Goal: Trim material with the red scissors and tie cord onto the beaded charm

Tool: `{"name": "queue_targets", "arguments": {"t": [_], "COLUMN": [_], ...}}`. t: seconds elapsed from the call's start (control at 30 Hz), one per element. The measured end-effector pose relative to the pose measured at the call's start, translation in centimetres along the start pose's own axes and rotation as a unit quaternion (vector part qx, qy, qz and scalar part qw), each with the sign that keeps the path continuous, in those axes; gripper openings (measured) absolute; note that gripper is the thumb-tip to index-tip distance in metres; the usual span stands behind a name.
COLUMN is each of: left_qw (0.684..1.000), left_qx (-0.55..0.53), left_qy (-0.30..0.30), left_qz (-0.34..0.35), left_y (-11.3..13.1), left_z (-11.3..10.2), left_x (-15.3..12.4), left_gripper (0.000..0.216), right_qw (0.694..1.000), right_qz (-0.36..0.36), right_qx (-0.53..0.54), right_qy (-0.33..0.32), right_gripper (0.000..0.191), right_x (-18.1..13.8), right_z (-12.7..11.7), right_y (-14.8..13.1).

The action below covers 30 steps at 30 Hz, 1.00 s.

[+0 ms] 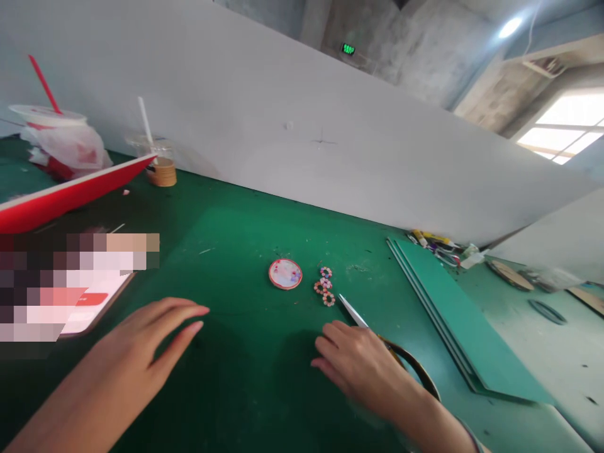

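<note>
My left hand (155,340) hovers over the left part of the green table, thumb and fingertips slightly apart, nothing visible between them. My right hand (353,352) is at the right, fingers curled in; whatever they may hold is hidden. Scissors (352,309) lie just beyond and partly under my right hand, blades pointing away to the left, a dark handle (415,365) showing beside the wrist. Ahead of my hands are several small beaded flower rings (325,286) in a cluster. Left of them is a round red-rimmed dish (285,274) with small pale and coloured bits.
At the left are a phone-like lit screen (94,305), partly pixelated, a red tray-like edge (80,192), and two cups with straws (163,170). Stacked green boards (462,321) lie at the right, with assorted tools (436,242) behind. A white partition (264,126) borders the table's (226,220) back.
</note>
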<state>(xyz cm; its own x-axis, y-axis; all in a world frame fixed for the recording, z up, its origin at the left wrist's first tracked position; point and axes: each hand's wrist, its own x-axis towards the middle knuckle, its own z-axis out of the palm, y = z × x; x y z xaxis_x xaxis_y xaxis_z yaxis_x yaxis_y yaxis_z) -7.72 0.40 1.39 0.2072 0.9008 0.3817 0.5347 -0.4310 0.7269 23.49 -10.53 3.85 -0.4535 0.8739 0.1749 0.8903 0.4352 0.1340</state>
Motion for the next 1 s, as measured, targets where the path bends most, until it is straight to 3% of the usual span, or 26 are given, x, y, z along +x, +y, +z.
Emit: {"name": "queue_targets", "arguments": {"t": [0.13,0.23,0.4,0.6,0.8,1.0], "left_qw": [0.978,0.967,0.963,0.96,0.912,0.876], "left_qx": [0.141,0.18,0.187,0.21,0.205,0.211], "left_qy": [-0.116,-0.121,-0.095,-0.045,-0.049,-0.049], "left_qz": [0.096,0.136,0.168,0.18,0.352,0.432], "left_y": [0.5,0.3,-1.2,-2.2,0.0,1.5], "left_z": [0.6,1.0,0.9,0.5,-0.2,-0.4], "left_x": [0.5,0.6,0.0,-0.2,0.4,0.3], "left_gripper": [0.032,0.039,0.042,0.044,0.03,0.031], "right_qw": [1.0,1.0,0.998,0.994,0.991,0.995], "right_qz": [0.027,-0.003,-0.033,-0.081,-0.071,0.002], "right_qx": [0.004,0.001,-0.046,-0.05,-0.02,0.072], "right_qy": [0.004,-0.004,-0.012,0.05,0.116,0.074], "right_gripper": [0.016,0.005,0.008,0.012,0.017,0.012], "right_x": [2.9,5.7,8.1,7.1,5.0,3.8], "right_z": [-0.9,-0.3,1.7,1.2,-0.6,-1.3], "right_y": [0.8,1.1,0.6,0.7,1.3,-1.1]}}
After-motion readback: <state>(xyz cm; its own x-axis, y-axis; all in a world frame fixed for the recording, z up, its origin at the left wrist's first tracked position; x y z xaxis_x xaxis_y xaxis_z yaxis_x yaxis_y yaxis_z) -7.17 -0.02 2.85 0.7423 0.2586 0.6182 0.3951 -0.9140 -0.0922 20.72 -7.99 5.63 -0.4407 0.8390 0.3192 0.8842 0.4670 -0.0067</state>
